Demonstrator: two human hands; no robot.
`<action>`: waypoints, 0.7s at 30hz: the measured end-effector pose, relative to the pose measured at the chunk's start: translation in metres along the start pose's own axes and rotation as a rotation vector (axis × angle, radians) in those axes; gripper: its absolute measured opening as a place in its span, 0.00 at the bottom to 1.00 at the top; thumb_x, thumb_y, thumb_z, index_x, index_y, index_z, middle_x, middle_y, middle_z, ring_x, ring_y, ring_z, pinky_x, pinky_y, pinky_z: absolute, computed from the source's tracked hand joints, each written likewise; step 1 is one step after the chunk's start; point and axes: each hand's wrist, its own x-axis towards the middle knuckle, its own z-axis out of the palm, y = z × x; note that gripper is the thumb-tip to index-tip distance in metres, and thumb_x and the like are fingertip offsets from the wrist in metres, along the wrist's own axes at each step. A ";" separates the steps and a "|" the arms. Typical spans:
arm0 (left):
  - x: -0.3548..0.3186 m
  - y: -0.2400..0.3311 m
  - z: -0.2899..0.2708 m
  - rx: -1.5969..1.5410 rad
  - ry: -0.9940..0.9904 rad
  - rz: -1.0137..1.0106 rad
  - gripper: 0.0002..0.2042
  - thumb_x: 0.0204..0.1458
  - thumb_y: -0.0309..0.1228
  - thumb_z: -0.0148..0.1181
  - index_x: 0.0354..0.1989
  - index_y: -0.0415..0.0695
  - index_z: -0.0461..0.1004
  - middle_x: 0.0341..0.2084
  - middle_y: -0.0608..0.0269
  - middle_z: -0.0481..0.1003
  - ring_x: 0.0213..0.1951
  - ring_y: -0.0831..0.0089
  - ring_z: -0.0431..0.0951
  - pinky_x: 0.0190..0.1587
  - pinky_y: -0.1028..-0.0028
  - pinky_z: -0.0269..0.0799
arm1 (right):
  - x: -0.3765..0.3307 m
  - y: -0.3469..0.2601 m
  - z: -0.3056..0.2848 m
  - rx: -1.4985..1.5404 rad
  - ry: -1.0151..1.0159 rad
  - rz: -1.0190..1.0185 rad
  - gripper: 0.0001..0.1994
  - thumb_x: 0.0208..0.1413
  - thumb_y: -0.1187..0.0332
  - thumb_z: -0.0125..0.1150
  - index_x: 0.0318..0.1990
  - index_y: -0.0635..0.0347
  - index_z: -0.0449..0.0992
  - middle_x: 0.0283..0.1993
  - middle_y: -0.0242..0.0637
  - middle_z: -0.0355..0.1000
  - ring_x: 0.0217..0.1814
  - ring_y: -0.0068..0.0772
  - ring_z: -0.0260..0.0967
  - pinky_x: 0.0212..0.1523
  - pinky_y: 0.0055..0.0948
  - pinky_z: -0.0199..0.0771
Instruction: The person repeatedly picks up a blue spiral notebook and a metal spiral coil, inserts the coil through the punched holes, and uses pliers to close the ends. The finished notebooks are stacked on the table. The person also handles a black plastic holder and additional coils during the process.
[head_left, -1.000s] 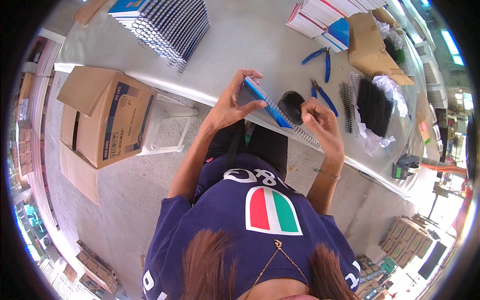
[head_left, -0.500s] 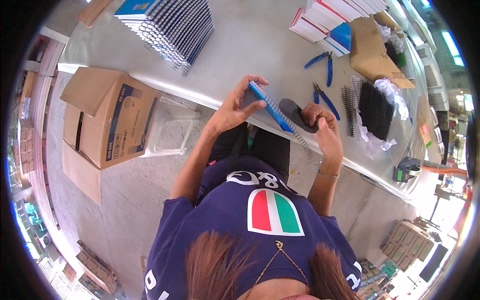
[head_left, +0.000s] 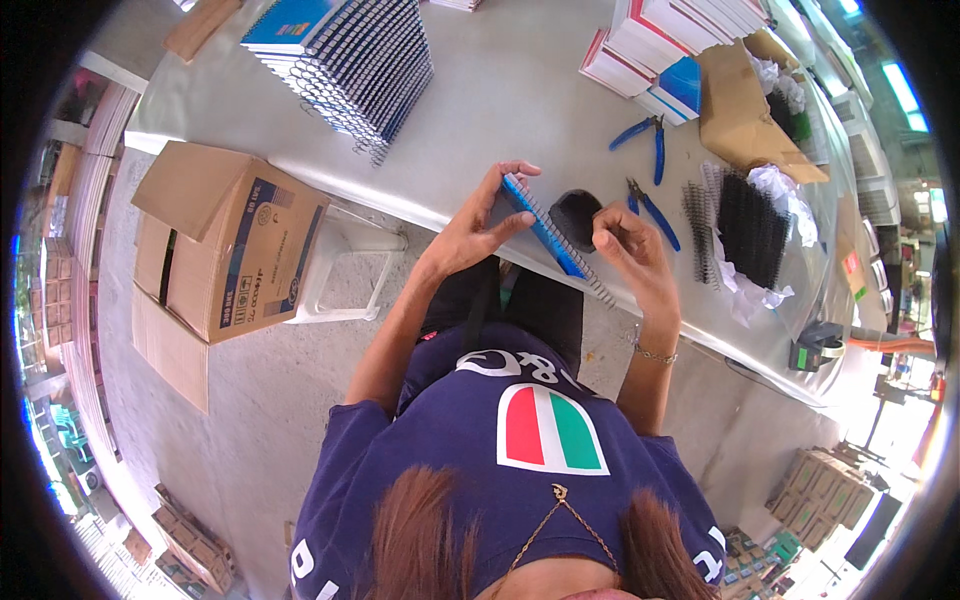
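Note:
My left hand (head_left: 485, 225) grips a blue notebook (head_left: 540, 228), fingers behind its far end and thumb on its near face. The notebook is tilted over the table's front edge. A metal spiral coil (head_left: 598, 288) runs along its edge, and the loose end sticks out past the lower corner. Beside it is a dark, rounded, disc-like object (head_left: 575, 218); its kind is unclear. My right hand (head_left: 632, 245) is at that object's right side with fingers curled and closed. What they hold, if anything, is hidden.
Blue pliers (head_left: 655, 215) and a second blue pair (head_left: 640, 140) lie right. Beyond are black coils (head_left: 752, 228), an open carton (head_left: 745, 110) and stacked books (head_left: 660, 40). Spiral notebooks (head_left: 365, 70) stand far left. A large cardboard box (head_left: 235, 250) sits beside the table (head_left: 480, 110).
The dark object now shows a rounder face and sits farther from my right palm. My right fingers have shifted slightly left. The coil's loose end is shorter past the notebook's corner.

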 end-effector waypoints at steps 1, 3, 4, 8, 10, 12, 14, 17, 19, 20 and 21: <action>0.000 0.000 0.000 0.006 0.003 0.003 0.27 0.57 0.30 0.63 0.63 0.44 0.59 0.48 0.66 0.63 0.56 0.74 0.61 0.63 0.72 0.53 | 0.001 -0.003 0.004 -0.081 0.012 -0.042 0.13 0.60 0.60 0.65 0.33 0.59 0.72 0.31 0.21 0.62 0.34 0.11 0.54 0.33 0.15 0.52; 0.000 0.001 0.001 0.009 0.003 0.002 0.27 0.57 0.30 0.63 0.63 0.44 0.59 0.48 0.66 0.63 0.56 0.73 0.61 0.63 0.72 0.53 | 0.000 -0.008 0.003 -0.236 0.018 0.054 0.13 0.60 0.61 0.65 0.33 0.60 0.73 0.32 0.21 0.62 0.34 0.11 0.54 0.33 0.16 0.53; 0.000 0.001 0.000 0.006 0.001 -0.003 0.27 0.57 0.30 0.63 0.63 0.44 0.59 0.48 0.66 0.63 0.56 0.73 0.61 0.63 0.71 0.53 | 0.000 -0.009 0.003 -0.314 0.020 0.102 0.12 0.60 0.61 0.66 0.33 0.60 0.73 0.32 0.21 0.63 0.34 0.11 0.54 0.34 0.16 0.54; 0.002 -0.006 -0.002 0.037 -0.020 0.032 0.27 0.56 0.29 0.63 0.63 0.44 0.60 0.48 0.66 0.63 0.56 0.73 0.61 0.63 0.71 0.53 | 0.002 -0.008 0.005 -0.135 0.011 0.071 0.12 0.60 0.61 0.66 0.34 0.60 0.75 0.32 0.21 0.64 0.34 0.11 0.55 0.34 0.17 0.54; 0.002 -0.002 -0.001 0.054 -0.019 0.025 0.24 0.57 0.28 0.62 0.61 0.43 0.61 0.47 0.66 0.64 0.55 0.74 0.62 0.62 0.72 0.54 | 0.003 -0.005 0.003 -0.164 0.044 0.099 0.11 0.60 0.62 0.65 0.35 0.61 0.76 0.33 0.22 0.66 0.34 0.12 0.56 0.35 0.18 0.56; 0.001 -0.005 0.001 0.039 0.022 0.014 0.21 0.58 0.27 0.61 0.58 0.43 0.62 0.46 0.66 0.63 0.54 0.75 0.62 0.61 0.73 0.54 | 0.013 0.002 0.008 -0.370 0.173 -0.007 0.11 0.59 0.61 0.66 0.39 0.60 0.77 0.37 0.27 0.70 0.37 0.17 0.61 0.37 0.20 0.61; -0.001 -0.019 0.005 -0.009 0.102 -0.001 0.17 0.60 0.26 0.59 0.55 0.44 0.63 0.46 0.67 0.63 0.53 0.77 0.62 0.60 0.75 0.55 | 0.020 0.007 0.007 -0.584 0.303 -0.113 0.13 0.58 0.60 0.66 0.44 0.59 0.77 0.42 0.33 0.72 0.43 0.25 0.65 0.42 0.24 0.64; -0.002 -0.016 0.018 0.047 0.265 0.123 0.14 0.61 0.27 0.58 0.52 0.44 0.63 0.41 0.70 0.63 0.46 0.81 0.63 0.51 0.79 0.59 | 0.019 0.012 -0.007 -1.064 0.521 -0.197 0.20 0.56 0.56 0.67 0.52 0.56 0.75 0.52 0.40 0.71 0.55 0.38 0.66 0.53 0.34 0.65; -0.004 -0.015 0.026 0.055 0.388 0.055 0.13 0.62 0.31 0.58 0.50 0.42 0.64 0.40 0.66 0.65 0.44 0.78 0.64 0.50 0.77 0.61 | 0.006 0.021 -0.017 -1.574 0.675 -0.130 0.25 0.55 0.52 0.67 0.56 0.54 0.73 0.58 0.43 0.68 0.63 0.45 0.62 0.60 0.40 0.61; -0.004 -0.015 0.029 0.058 0.447 0.021 0.14 0.62 0.32 0.58 0.49 0.40 0.64 0.40 0.64 0.66 0.43 0.76 0.65 0.50 0.77 0.62 | 0.000 0.028 -0.022 -1.533 0.669 -0.044 0.25 0.55 0.53 0.67 0.57 0.54 0.73 0.58 0.43 0.67 0.63 0.46 0.61 0.62 0.42 0.59; -0.005 -0.013 0.032 0.044 0.452 0.021 0.13 0.63 0.33 0.58 0.49 0.40 0.64 0.40 0.65 0.66 0.43 0.77 0.64 0.49 0.77 0.63 | -0.006 0.033 -0.025 -1.493 0.664 0.045 0.25 0.55 0.54 0.67 0.57 0.53 0.72 0.59 0.43 0.67 0.63 0.46 0.61 0.63 0.43 0.57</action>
